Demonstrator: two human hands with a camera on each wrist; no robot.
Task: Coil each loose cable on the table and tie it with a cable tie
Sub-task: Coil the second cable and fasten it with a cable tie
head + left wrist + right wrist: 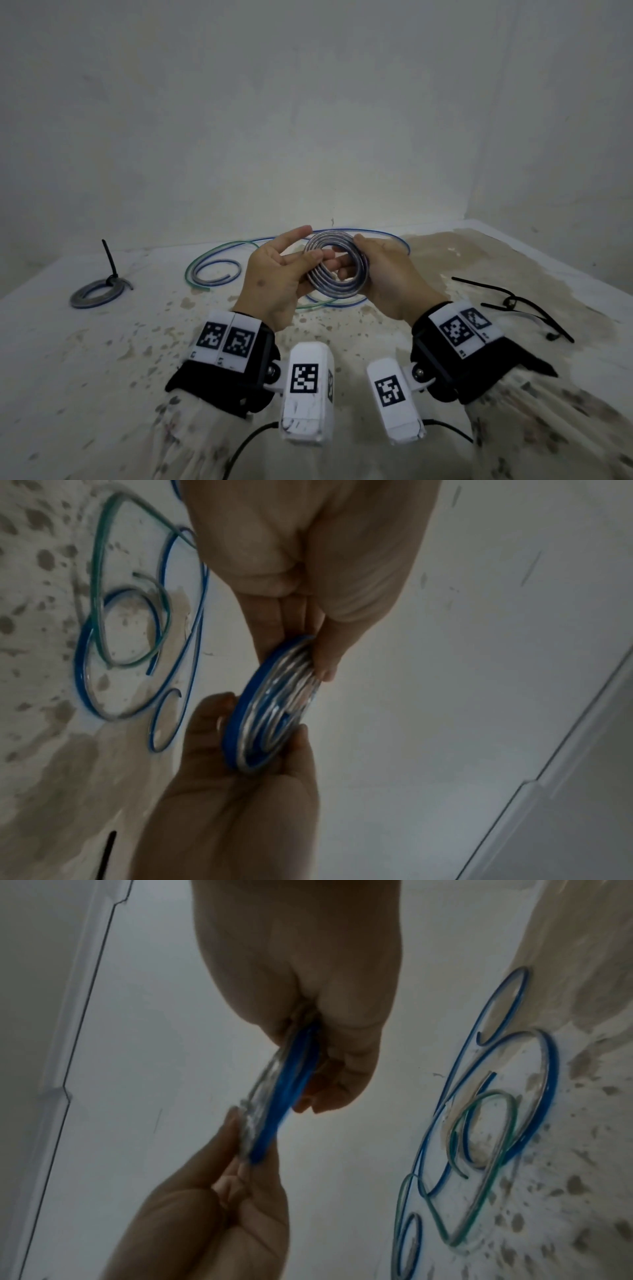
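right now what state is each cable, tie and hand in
held coil: wound, untied, off the table
left hand: grips held coil
right hand: grips held coil
tied coil: wound, tied, on table
loose cables: uncoiled, on table
spare ties: unused, on table

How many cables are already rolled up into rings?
2. One coil is held up between the left hand and right hand. The tied coil lies on the table at far left. Other cables lie loose.
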